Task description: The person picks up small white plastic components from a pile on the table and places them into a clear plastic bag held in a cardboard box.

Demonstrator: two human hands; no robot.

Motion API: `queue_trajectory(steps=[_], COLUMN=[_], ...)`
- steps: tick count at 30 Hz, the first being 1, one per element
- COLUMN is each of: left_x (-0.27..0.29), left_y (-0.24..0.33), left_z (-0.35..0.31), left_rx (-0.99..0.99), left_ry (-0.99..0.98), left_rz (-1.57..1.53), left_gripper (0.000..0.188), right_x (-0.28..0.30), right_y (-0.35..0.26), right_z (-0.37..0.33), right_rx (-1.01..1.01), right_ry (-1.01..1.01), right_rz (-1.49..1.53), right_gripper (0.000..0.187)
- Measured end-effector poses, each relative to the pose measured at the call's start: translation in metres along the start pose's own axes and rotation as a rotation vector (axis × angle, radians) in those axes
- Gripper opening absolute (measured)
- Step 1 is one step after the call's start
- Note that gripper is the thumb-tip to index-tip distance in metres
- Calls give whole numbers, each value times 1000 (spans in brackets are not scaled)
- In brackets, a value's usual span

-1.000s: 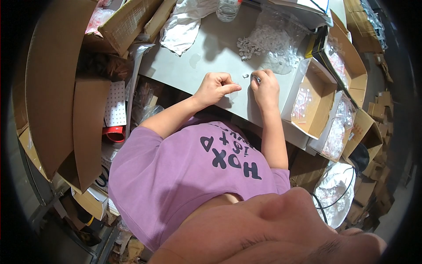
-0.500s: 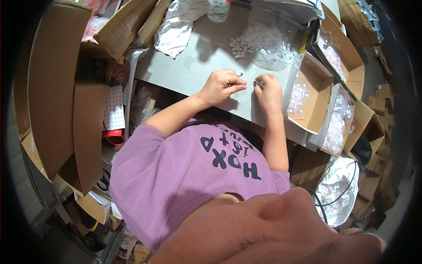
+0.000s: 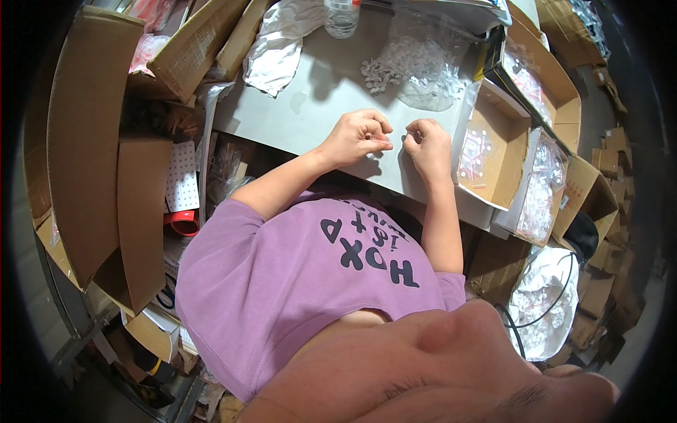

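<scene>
My left hand [image 3: 361, 134] is over the near part of the grey tabletop [image 3: 321, 88], thumb and fingers curled together in a pinch. Whatever lies between its fingertips is too small to make out. Close to its right, my right hand [image 3: 429, 144] is also closed, thumb against curled fingers. Its fingers hide anything they hold. A small gap separates the two hands. Beyond them lies a clear plastic bag [image 3: 431, 88] with many small whitish pieces [image 3: 381, 74] spilling from its left side.
An open cardboard box [image 3: 509, 158] with small clear bags stands right of my right hand. More boxes with bagged parts [image 3: 543, 176] stand beside it. A white cloth [image 3: 275, 60] and a clear bottle [image 3: 343, 20] sit at the back. Tall cardboard boxes [image 3: 92, 141] crowd the left.
My hands stay close together over the table. The small grey pieces seen at the fingertips of both hands no longer show. My left fingers have curled further. The view has shifted slightly.
</scene>
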State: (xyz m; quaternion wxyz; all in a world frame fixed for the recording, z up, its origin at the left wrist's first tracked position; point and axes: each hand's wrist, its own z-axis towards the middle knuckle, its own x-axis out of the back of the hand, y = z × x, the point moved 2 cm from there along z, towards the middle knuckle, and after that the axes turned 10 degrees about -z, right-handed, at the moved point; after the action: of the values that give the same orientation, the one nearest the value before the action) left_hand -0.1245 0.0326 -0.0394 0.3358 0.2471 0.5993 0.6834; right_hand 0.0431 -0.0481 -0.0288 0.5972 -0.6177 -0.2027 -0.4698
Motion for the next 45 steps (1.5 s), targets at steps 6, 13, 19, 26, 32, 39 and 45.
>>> queue_trajectory(steps=[6, 13, 19, 26, 32, 39, 45], left_x=[-5, -21, -21, -16, -24, -14, -23], left_y=[-10, -21, -22, 2, 6, 22, 31], left_z=[6, 7, 12, 13, 11, 15, 18], left_rx=[189, 237, 242, 310, 217, -226, -297], left_ry=[-113, -211, -219, -386, -401, -269, -316], left_rz=[-108, -223, -225, -373, -380, 19, 66], left_gripper=[16, 18, 18, 32, 54, 29, 8], right_x=[20, 30, 33, 49, 50, 60, 65], right_y=[-18, -40, -45, -46, -53, -40, -40], right_z=[-1, -7, -13, -14, -22, -32, -39], right_rx=[-59, 121, 146, 347, 401, 258, 170], right_ry=[-102, -167, -133, -157, -102, 5, -8], right_rz=[369, 533, 549, 235, 81, 169, 148], right_gripper=[15, 13, 22, 23, 18, 12, 10])
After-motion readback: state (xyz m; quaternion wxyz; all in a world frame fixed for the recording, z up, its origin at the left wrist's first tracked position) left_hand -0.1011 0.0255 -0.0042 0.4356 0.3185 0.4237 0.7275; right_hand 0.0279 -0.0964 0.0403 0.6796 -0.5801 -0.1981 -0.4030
